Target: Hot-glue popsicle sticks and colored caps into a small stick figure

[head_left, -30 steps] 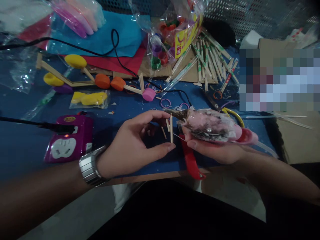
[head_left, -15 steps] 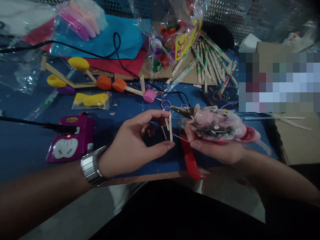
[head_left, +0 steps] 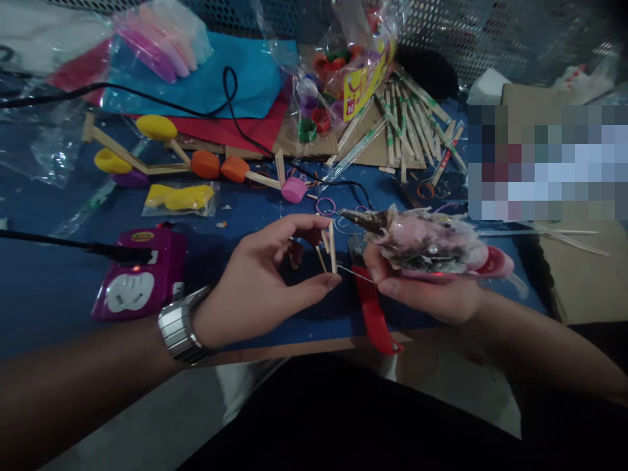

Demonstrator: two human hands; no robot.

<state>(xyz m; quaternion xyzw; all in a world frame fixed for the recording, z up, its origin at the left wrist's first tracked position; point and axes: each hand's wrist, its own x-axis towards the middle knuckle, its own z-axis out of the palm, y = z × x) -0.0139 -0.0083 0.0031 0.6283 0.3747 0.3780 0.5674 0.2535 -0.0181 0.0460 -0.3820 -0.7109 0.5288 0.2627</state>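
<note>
My left hand (head_left: 260,281), a metal watch on its wrist, holds a small frame of joined wooden stick pieces (head_left: 332,248) between thumb and fingertips. My right hand (head_left: 432,294) has a pink hot glue gun (head_left: 417,239) in its grip, crusted with dried glue, its dark nozzle pointing left above the frame's right side. Thumb and forefinger of that hand also pinch a thin pale strand (head_left: 356,272) that stretches to the wooden frame. Beneath the hands lies a red-handled tool (head_left: 373,307); its dark upper end is partly hidden by my right fingers.
A purple power socket block (head_left: 140,275) with a black plug stands at left. Behind are a stick-and-bottle-cap assembly (head_left: 205,163), a bagged yellow piece (head_left: 179,197), a bag of coloured caps (head_left: 321,118) and wrapped chopsticks (head_left: 412,124). A black cable (head_left: 245,134) crosses the table.
My right hand and the glue gun have shifted slightly to the right, and the pale strand has lengthened. The wooden frame in my left hand has moved a little left.
</note>
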